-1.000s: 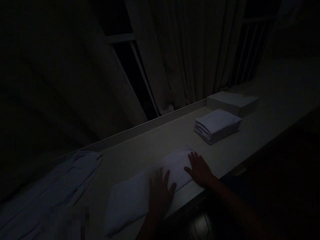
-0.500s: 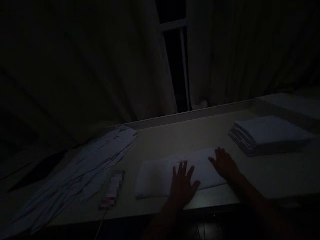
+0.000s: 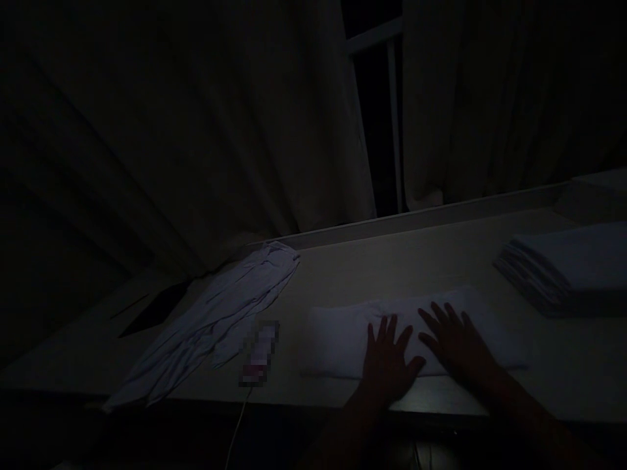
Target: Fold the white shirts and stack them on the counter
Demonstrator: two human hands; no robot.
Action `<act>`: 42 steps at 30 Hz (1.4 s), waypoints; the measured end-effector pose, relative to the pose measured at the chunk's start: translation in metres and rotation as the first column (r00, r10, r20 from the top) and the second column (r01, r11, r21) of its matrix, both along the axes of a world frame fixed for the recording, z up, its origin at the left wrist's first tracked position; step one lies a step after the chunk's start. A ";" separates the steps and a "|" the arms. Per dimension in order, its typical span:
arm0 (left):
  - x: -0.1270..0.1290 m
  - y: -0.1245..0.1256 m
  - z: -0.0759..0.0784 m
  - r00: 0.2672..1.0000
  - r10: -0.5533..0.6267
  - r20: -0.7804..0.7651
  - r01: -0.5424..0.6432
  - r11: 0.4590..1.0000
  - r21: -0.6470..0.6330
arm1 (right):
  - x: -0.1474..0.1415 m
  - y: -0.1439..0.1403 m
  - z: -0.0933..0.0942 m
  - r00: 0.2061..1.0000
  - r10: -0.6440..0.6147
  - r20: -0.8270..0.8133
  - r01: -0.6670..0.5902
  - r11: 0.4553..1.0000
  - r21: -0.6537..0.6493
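Fingers (image 3: 392, 328) of left hand (image 3: 390, 365) and right hand (image 3: 456, 346) spread, ungripping; folded pale cloth (image 3: 337, 339) lies flat directly beneath both.

"What's in front of you?"
"A folded pale cloth (image 3: 337, 339); my left hand (image 3: 390, 367) and right hand (image 3: 456, 344) rest on it, spread."
"And around it?"
"A stack of folded cloths (image 3: 582, 261) rightward, a rumpled cloth (image 3: 215, 320) leftward, all on the table (image 3: 392, 261)."
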State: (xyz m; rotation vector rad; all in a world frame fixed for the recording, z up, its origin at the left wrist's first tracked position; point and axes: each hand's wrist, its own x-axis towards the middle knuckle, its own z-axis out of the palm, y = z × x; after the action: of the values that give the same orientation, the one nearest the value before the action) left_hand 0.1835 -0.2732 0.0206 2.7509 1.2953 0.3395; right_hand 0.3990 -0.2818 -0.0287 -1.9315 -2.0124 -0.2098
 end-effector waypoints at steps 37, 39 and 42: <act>-0.097 0.089 -0.016 0.920 0.362 -0.151 -0.349 0.931 0.106 | -0.033 0.025 0.008 0.988 0.062 -0.142 -0.072 0.995 -0.062; -0.099 0.093 -0.017 0.916 0.391 -0.089 -0.386 0.920 0.070 | -0.023 0.027 0.004 0.992 0.030 -0.123 -0.039 0.997 -0.072; -0.109 0.095 -0.011 0.868 0.496 0.039 -0.497 0.867 0.026 | -0.018 0.027 0.002 0.994 0.028 -0.106 -0.036 0.997 -0.069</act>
State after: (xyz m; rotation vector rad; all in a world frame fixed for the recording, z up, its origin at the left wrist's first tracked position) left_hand 0.0740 -0.1786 0.0093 2.3797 1.9984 0.4365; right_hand 0.3810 -0.2551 -0.0265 -1.9088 -2.0058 -0.0292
